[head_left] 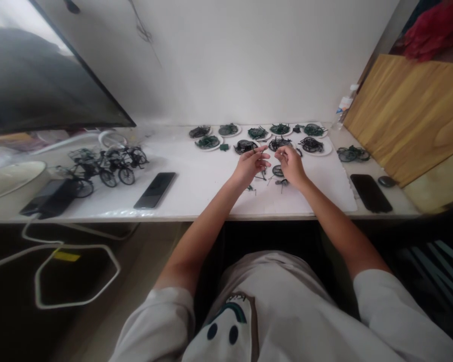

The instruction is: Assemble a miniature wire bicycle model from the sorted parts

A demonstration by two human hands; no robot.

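My left hand (252, 166) and my right hand (291, 165) are held close together over a white sheet (211, 176) on the desk. Both have their fingers curled in a pinch, and whatever is between the fingertips is too small to name. Small dark parts (278, 172) lie on the sheet just under and between the hands. Behind them stand several small white plates (207, 143) with dark green and black pieces in two rows.
Several assembled miniature bicycles (109, 166) stand at the left of the desk. A black phone (154, 190) lies left of my hands, another phone (370, 193) at the right. A monitor (41, 85), a power adapter (47, 198) with white cable and a wooden board (407, 115) flank the desk.
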